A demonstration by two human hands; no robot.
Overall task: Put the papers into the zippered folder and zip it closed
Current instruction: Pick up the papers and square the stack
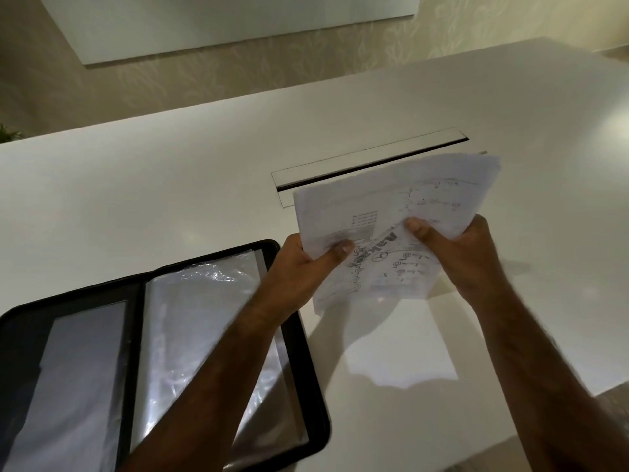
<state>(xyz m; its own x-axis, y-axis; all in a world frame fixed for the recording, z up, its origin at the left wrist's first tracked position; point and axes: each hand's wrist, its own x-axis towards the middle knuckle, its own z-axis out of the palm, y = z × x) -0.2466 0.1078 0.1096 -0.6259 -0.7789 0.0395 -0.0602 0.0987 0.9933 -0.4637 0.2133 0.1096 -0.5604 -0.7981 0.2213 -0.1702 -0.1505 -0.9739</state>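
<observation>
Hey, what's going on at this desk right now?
A person holds a stack of printed papers above the white desk, left hand and right hand each gripping its near edge. The black zippered folder lies open to the left, clear sleeves showing. Nothing is inside yet.

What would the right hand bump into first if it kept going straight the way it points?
Probably nothing but the papers that the right hand grips; beyond them lies the slot cover in the white desk, though depth is unclear.

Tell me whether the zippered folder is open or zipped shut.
Open. The folder lies spread flat on the table, both inner halves and clear plastic sleeves showing.
</observation>
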